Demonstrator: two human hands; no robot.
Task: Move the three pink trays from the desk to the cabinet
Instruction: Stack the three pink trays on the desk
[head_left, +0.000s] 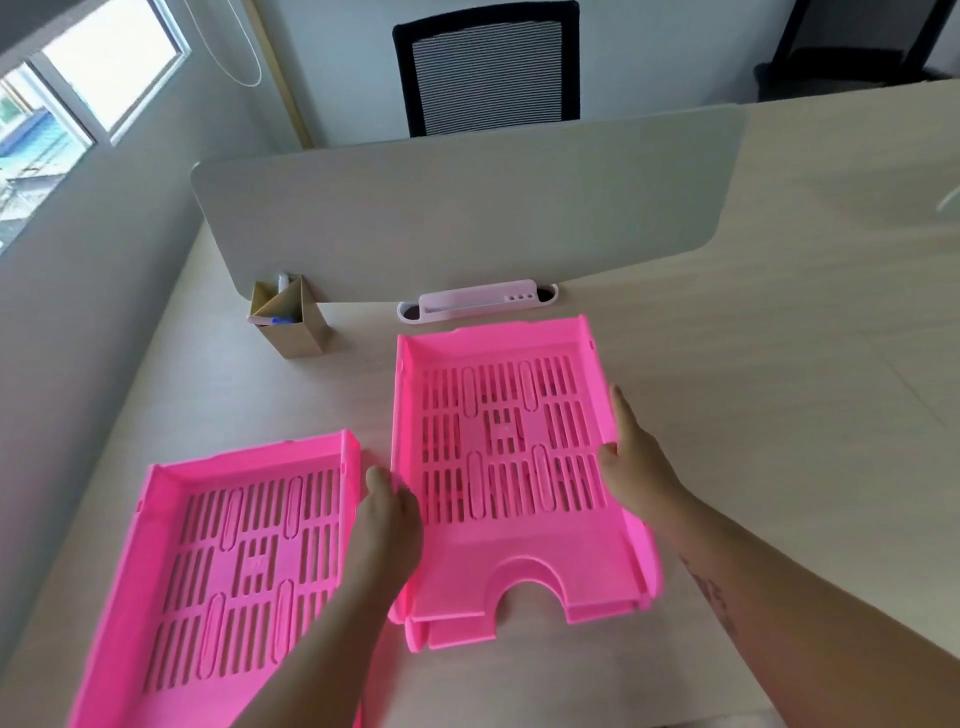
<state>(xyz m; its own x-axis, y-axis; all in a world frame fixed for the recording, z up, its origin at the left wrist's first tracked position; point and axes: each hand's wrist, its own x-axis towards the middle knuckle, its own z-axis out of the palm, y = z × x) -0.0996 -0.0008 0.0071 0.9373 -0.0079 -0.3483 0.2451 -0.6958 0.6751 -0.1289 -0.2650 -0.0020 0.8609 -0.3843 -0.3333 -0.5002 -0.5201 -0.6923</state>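
Observation:
Two pink slotted trays lie stacked on the pale desk (753, 415) in front of me; the upper tray (514, 566) sits slightly askew on the lower tray (457, 634), whose front edge peeks out below. My left hand (387, 525) grips the stack's left wall. My right hand (631, 457) grips its right wall, thumb inside. A third pink tray (171, 519) lies flat on the desk at the lower left, beside my left forearm, untouched. No cabinet is in sight.
A grey divider panel (467, 218) stands across the desk behind the trays. A cardboard pen holder (291, 322) and a pale pink organiser (478, 301) sit at its foot. A black mesh chair (488, 67) is beyond. A wall and window (78, 98) are on the left.

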